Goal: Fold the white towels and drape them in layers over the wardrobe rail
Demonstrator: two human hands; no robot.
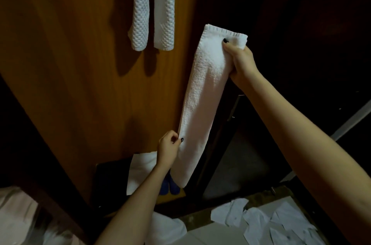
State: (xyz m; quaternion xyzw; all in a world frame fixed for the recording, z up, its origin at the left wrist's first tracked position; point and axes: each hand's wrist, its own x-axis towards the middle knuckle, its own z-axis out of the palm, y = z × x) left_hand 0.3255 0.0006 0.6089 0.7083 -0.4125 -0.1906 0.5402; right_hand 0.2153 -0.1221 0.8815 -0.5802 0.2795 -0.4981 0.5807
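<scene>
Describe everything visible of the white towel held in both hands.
The white towel is terry cloth, folded into a long narrow strip with a stitched hem at its top edge. It hangs slanted before the wooden wardrobe panel. The right hand grips its upper corner; the left hand pinches its left edge lower down.

Held towel (202, 92) right of hanging towels (152, 9) — wardrobe panel (80, 64) behind; cloths (271, 222) on floor, lower right

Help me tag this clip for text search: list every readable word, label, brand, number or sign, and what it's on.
None can be read. The folded towel in the right hand and left hand shows no label; the hanging towel and wooden panel are plain; the floor scraps are too dim to tell.
</scene>
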